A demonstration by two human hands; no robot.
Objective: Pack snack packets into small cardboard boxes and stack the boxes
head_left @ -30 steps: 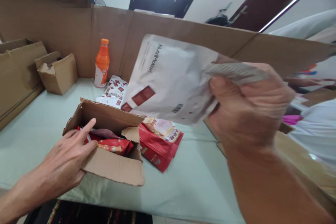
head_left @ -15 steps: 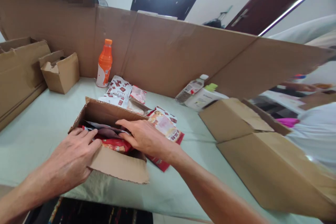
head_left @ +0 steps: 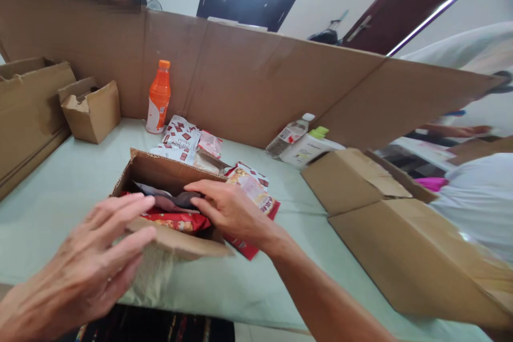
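Note:
A small cardboard box stands on the table with its top open. Inside lie a red snack packet and, behind it, a dark-backed packet. My right hand reaches over the box's right end, thumb and forefinger closed on the right end of the dark-backed packet; its other fingers are partly hidden. My left hand is by the front left corner, fingers stretched and apart, holding nothing. It overlaps the front flap, which sticks out towards me and is slightly blurred.
Behind the box lie white patterned pouches; to its right, a red-and-cream packet. An orange drink bottle stands near the cardboard screen. Bottles lean there too. Cardboard boxes flank both sides. Other people are beyond.
My left hand has come off the box's front left edge towards me and opened. The front flap has swung up somewhat. My right hand has shifted slightly right with the dark-backed packet's end.

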